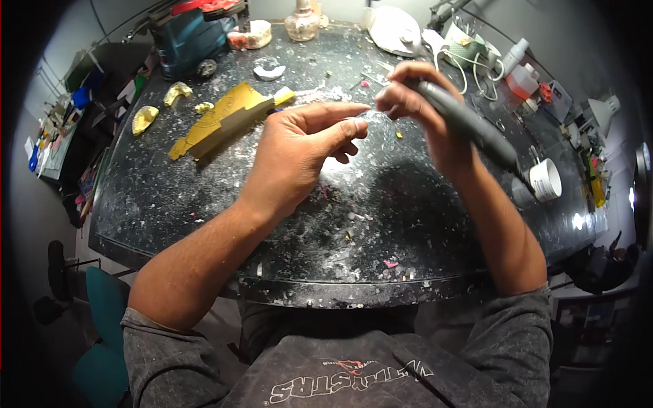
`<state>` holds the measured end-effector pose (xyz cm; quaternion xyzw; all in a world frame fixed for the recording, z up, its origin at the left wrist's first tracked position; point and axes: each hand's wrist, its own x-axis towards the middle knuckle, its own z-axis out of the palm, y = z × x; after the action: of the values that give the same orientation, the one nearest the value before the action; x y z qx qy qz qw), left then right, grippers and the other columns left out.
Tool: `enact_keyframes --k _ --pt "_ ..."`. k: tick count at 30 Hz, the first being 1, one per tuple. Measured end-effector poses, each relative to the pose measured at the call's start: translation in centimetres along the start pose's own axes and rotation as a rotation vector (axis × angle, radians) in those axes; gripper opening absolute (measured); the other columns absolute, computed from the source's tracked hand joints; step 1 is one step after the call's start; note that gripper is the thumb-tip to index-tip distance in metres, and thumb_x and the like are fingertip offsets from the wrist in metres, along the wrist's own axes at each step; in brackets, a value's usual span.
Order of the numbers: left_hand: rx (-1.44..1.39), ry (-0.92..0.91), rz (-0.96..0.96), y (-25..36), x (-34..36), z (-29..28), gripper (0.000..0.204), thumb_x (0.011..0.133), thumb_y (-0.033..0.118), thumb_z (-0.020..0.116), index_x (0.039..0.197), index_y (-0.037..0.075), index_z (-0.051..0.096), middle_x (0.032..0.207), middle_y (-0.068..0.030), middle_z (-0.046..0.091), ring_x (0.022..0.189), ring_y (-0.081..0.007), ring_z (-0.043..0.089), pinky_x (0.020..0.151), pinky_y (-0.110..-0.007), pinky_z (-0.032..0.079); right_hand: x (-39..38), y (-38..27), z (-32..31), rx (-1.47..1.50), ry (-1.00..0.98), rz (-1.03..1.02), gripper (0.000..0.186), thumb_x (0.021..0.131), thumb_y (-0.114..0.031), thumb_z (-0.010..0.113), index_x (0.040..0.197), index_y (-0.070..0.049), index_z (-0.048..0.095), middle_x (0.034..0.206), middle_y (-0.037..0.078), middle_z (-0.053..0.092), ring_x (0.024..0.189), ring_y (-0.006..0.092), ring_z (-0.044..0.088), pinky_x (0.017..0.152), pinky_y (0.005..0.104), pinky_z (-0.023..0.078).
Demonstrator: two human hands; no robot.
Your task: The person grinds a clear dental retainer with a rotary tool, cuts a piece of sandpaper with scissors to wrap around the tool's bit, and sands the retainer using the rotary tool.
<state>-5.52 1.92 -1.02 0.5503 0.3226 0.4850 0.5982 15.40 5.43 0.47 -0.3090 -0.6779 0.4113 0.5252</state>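
In the middle of the view, my left hand (pixel 303 146) pinches something small and thin (pixel 361 115) between thumb and forefinger, too small to make out. Just to its right, my right hand (pixel 432 122) is closed on a dark grey handheld rotary tool (pixel 479 129), held at a slant, its cord end toward the lower right; its tip is hidden or blurred near my left fingertips. A folded yellow sheet (pixel 221 115) lies left of my left hand, with small yellow dental-arch casts (pixel 145 120) beyond it. A white cup (pixel 545 179) stands right of my right forearm.
On the dusty dark bench (pixel 326 251), a blue machine (pixel 183 44) stands at back left, a glass burner (pixel 301 24) at back middle, a white device (pixel 393 30) with cords and bottles (pixel 522 80) at back right. A teal chair (pixel 102 313) is at lower left.
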Motion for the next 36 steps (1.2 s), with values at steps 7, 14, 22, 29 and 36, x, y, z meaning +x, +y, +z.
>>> enact_keyframes --k 7,14,22,29,36 --pt "-0.092 -0.025 -0.018 0.6 -1.2 3.6 0.035 0.089 0.012 0.069 0.120 -0.004 0.063 0.091 -0.0083 0.068 0.079 -0.0080 0.061 0.069 -0.021 0.048 -5.1 -1.6 1.1 0.148 0.183 0.050 0.029 0.084 0.000 0.071 0.110 -0.003 0.058 0.087 0.006 0.066 0.076 0.0102 0.063 0.066 0.0220 0.052" --pt "-0.040 0.016 0.167 -1.6 -1.3 4.4 0.033 0.093 0.018 0.067 0.121 -0.001 0.064 0.099 -0.0080 0.070 0.083 -0.0082 0.062 0.071 -0.022 0.050 -6.2 -1.5 1.9 -0.068 0.236 -0.169 0.027 0.086 -0.004 0.071 0.110 -0.006 0.060 0.089 0.004 0.065 0.083 0.0086 0.063 0.073 0.0219 0.052" --pt "-0.080 0.083 0.050 -1.4 -0.8 3.9 0.032 0.091 0.015 0.068 0.119 -0.001 0.062 0.103 -0.0148 0.071 0.089 -0.0131 0.068 0.077 -0.026 0.053 3.6 9.7 -5.5 -0.055 0.554 -0.237 0.018 0.091 -0.015 0.067 0.106 -0.007 0.061 0.085 0.004 0.064 0.069 0.0085 0.060 0.057 0.0235 0.048" --pt "-0.175 0.068 0.067 -1.1 -0.5 3.3 0.038 0.089 0.013 0.070 0.121 -0.005 0.060 0.105 -0.0189 0.069 0.092 -0.0218 0.070 0.086 -0.033 0.058 11.4 15.6 -11.2 -0.280 0.712 -0.239 0.017 0.088 -0.016 0.068 0.104 -0.010 0.065 0.086 0.003 0.067 0.079 0.0110 0.063 0.071 0.0258 0.050" --pt "-0.163 0.087 0.026 -0.9 -0.7 3.2 0.036 0.091 0.014 0.068 0.120 -0.005 0.061 0.100 -0.0182 0.071 0.086 -0.0224 0.072 0.076 -0.031 0.060 11.9 15.9 -10.8 -0.398 0.658 -0.274 0.019 0.086 -0.023 0.071 0.101 -0.012 0.068 0.088 0.004 0.070 0.083 0.0134 0.066 0.077 0.0273 0.051"
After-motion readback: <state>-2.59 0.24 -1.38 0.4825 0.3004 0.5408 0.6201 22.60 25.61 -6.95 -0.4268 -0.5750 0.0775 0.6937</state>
